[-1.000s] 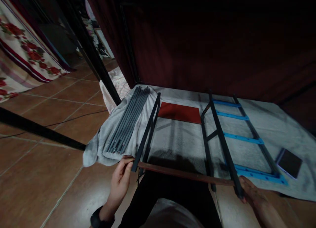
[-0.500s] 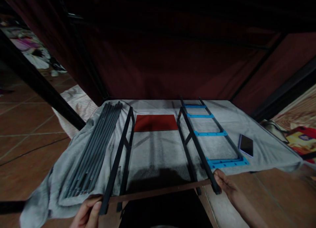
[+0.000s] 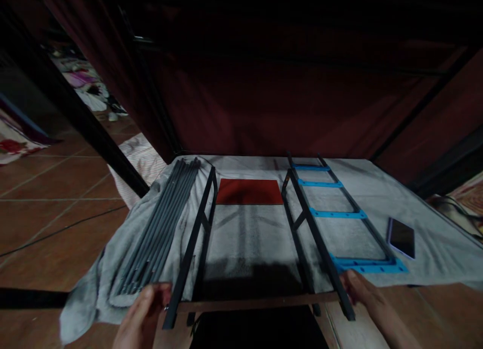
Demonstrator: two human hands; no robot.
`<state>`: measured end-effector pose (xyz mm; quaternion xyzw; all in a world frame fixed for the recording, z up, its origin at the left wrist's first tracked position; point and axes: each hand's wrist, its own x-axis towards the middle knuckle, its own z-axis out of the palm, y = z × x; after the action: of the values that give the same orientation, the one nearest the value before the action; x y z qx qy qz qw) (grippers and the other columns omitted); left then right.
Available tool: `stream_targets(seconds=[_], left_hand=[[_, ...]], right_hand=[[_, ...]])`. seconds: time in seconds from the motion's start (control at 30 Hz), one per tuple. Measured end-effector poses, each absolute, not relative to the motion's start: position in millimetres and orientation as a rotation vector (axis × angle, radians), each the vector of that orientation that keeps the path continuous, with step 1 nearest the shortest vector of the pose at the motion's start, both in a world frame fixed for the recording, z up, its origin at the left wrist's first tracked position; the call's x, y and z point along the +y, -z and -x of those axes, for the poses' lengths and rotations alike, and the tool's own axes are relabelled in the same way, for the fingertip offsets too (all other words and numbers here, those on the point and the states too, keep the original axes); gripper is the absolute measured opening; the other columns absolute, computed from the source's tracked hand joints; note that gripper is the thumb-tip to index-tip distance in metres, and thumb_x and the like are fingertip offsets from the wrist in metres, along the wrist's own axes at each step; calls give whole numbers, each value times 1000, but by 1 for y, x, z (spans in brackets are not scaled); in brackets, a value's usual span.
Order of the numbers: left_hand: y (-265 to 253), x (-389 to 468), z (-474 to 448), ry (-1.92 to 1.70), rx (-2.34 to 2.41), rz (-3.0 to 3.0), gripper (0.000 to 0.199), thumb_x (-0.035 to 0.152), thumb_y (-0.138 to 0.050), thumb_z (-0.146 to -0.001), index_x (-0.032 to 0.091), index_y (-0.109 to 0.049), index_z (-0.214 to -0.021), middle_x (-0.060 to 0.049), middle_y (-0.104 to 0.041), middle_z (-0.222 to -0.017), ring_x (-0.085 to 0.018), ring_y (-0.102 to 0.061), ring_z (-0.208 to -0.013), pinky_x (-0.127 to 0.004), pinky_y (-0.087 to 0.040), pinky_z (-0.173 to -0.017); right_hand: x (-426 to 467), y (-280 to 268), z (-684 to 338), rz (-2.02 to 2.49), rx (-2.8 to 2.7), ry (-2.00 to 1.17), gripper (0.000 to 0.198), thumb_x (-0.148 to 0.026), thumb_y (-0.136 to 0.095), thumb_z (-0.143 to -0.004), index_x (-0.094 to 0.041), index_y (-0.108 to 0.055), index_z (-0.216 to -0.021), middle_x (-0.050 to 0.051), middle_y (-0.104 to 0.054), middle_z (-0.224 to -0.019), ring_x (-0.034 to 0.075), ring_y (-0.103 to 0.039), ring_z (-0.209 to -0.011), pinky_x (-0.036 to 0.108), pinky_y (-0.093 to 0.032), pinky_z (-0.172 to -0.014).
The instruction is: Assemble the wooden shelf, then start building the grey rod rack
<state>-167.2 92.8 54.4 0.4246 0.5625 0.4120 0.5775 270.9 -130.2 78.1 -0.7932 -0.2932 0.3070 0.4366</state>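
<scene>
No readable text or labels.

Decent gap for a hand between the two sides of the black frame (image 3: 320,243), over the grey cloth (image 3: 249,233), but the brown crossbar (image 3: 260,304) blocks the near end and the red panel (image 3: 249,192) the far one. Grey rods (image 3: 162,227) crowd the left, the blue-runged rack (image 3: 337,214) the right, with barely a sliver before the phone (image 3: 401,238). Past that it's open cloth, until the dark red curtain (image 3: 245,117) walls off the back.
</scene>
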Motion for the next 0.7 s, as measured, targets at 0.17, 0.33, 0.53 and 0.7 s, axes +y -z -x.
stream_targets(seconds=[0.17, 0.33, 0.53, 0.7], left_hand=[[-75, 155, 144, -1043, 1355, -1292, 51, 61, -76, -75, 21, -70, -105, -3, -67, -90, -21, -62, -86, -30, -51, -79], [-87, 228, 88, -1095, 1222, -1469, 62, 57, -75, -76, 21, -62, -124, -6, -67, -112, -26, -62, -115, -40, -50, -102], [-85, 294, 27, -948, 1176, -1534, 68, 41, -72, -81, 19, -51, -142, -16, -55, -146, -29, -55, -134, -43, -44, -112], [-69, 312, 17, -791, 1148, -1467, 77, 34, -71, -81, 20, -43, -151, -15, -62, -140, -29, -60, -129, -43, -50, -106]], right_hand=[[-87, -73, -332, 1930, -941, -590, 46, -69, -62, -82, -24, -68, -81, 3, -65, -75, 20, -59, -71, 32, -51, -66], [27, -117, -376, 1816, -1086, -304, 37, -58, -60, -86, -22, -67, -86, 5, -69, -85, 21, -63, -81, 32, -51, -72], [191, -155, -326, 1829, -1797, -429, 27, -31, -49, -96, -21, -73, -102, 5, -75, -102, 19, -66, -91, 28, -51, -81], [286, -120, -284, 2246, -2034, -484, 20, -20, -58, -95, -15, -74, -106, 12, -73, -117, 23, -67, -107, 31, -52, -92]])
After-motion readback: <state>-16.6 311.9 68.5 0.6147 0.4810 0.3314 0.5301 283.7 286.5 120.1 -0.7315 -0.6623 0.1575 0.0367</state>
